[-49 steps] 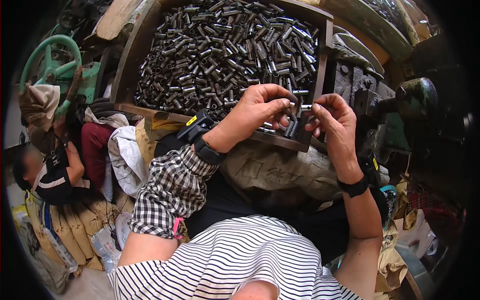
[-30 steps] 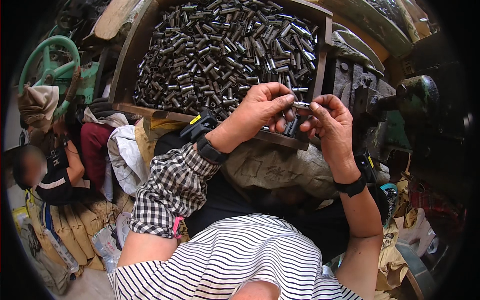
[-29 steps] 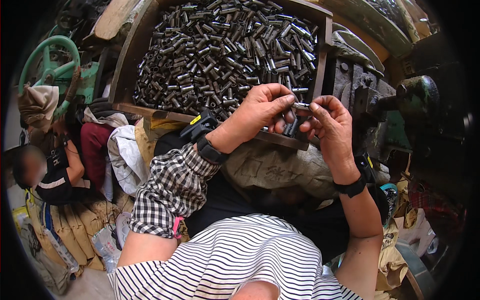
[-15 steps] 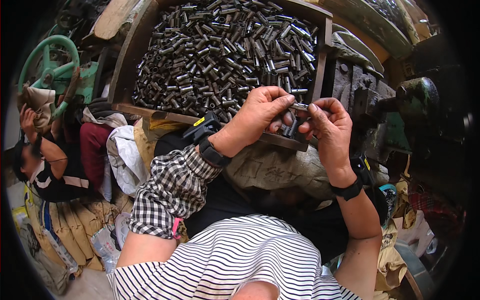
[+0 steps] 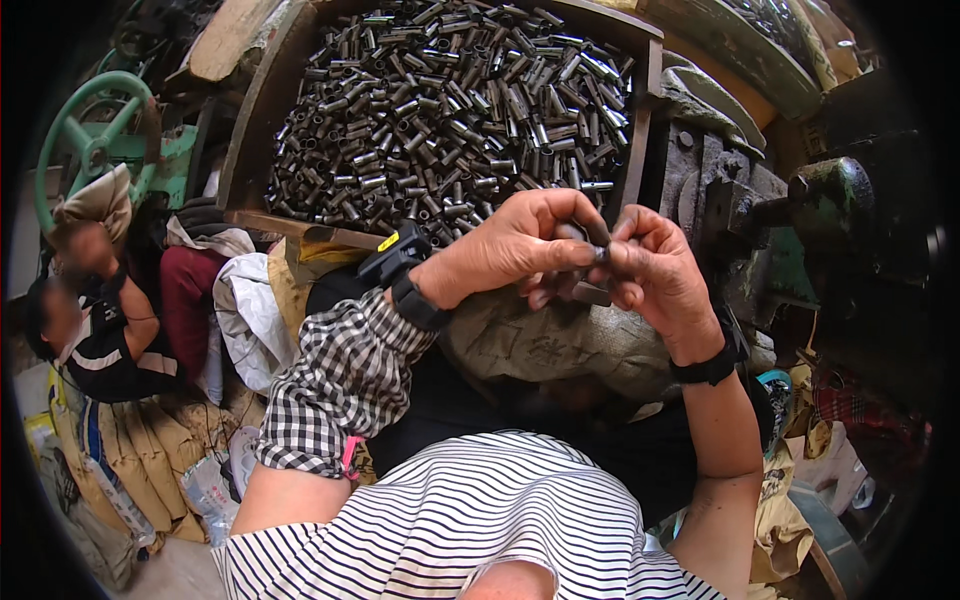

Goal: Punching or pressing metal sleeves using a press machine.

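Just beyond the near edge of a wooden tray (image 5: 290, 227), my two hands meet fingertip to fingertip. A small metal tube (image 5: 600, 254) sits between them, mostly covered by the fingers, so only a dark, shiny bit shows. My left hand (image 5: 530, 240) pinches it from the left with thumb and forefinger, its other fingers curled below. From the right, my right hand (image 5: 662, 275) grips it with thumb and fingertips. Short dark metal tubes (image 5: 420, 130) lie heaped in the tray, some glinting.
A machine with a dark metal block (image 5: 740, 205) stands close on the right. At the left is a green handwheel (image 5: 95, 150), with another person (image 5: 115, 320) beside it holding a cloth. A grey-brown sack (image 5: 540, 345) lies below my hands, and folded tan sacks (image 5: 140, 460) lie lower left.
Both hands have come a little nearer to my body, off the tray's front corner. The tube, plainer to see before, is now mostly hidden by fingers. The other person's raised hand has shifted.
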The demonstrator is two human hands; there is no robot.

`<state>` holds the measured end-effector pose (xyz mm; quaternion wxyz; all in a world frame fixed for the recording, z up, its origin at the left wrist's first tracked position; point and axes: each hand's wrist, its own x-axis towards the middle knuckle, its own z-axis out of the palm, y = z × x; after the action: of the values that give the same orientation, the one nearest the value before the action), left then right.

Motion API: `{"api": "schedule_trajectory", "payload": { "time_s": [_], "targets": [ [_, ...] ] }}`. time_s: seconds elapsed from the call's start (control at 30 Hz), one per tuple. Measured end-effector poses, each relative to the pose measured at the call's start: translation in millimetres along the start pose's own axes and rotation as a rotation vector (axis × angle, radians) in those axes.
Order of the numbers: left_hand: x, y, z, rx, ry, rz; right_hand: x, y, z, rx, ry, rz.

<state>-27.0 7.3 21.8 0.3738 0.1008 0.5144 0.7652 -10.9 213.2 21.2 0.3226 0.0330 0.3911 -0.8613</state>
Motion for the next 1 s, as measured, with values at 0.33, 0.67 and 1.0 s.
{"api": "schedule_trajectory", "payload": {
  "time_s": [0.33,0.67,1.0],
  "targets": [
    [-6.6,7.8,8.9,0.004,0.021,0.119,1.2,-3.3,8.8,-0.038,0.037,0.007],
    [-1.2,-1.5,2.4,-0.033,-0.101,0.046,-2.0,-3.2,12.9,-0.013,-0.036,0.036],
    [-14.1,18.7,-19.2,0.176,0.111,-0.010,15.7,-1.2,8.9,-0.372,0.266,-0.075]
  ]
}}
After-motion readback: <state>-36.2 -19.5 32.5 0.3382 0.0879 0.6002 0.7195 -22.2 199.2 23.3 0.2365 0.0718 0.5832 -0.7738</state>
